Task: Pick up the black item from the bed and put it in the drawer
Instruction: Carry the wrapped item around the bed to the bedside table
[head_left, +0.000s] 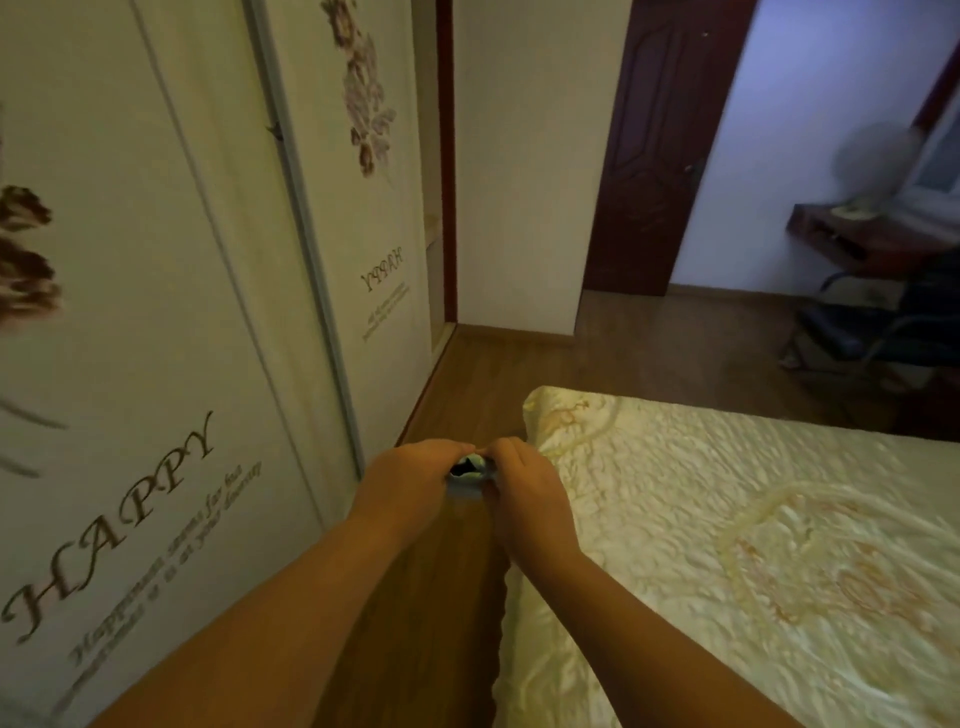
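Observation:
My left hand (410, 480) and my right hand (522, 491) are closed together over the floor strip between wardrobe and bed. Between them I grip a small item (469, 470), mostly hidden by my fingers; only a black patch with a pale greenish and grey-blue edge shows. The bed (727, 545), covered in a cream quilted spread with an orange pattern, lies just right of my hands. No drawer is visible.
A white sliding wardrobe (156, 312) with flower prints and "HAPPY" lettering fills the left. A narrow wooden floor strip (467, 374) runs ahead to a white wall. A dark red door (654, 156) stands open; beyond it are a table with a fan (872, 166) and a dark chair (872, 322).

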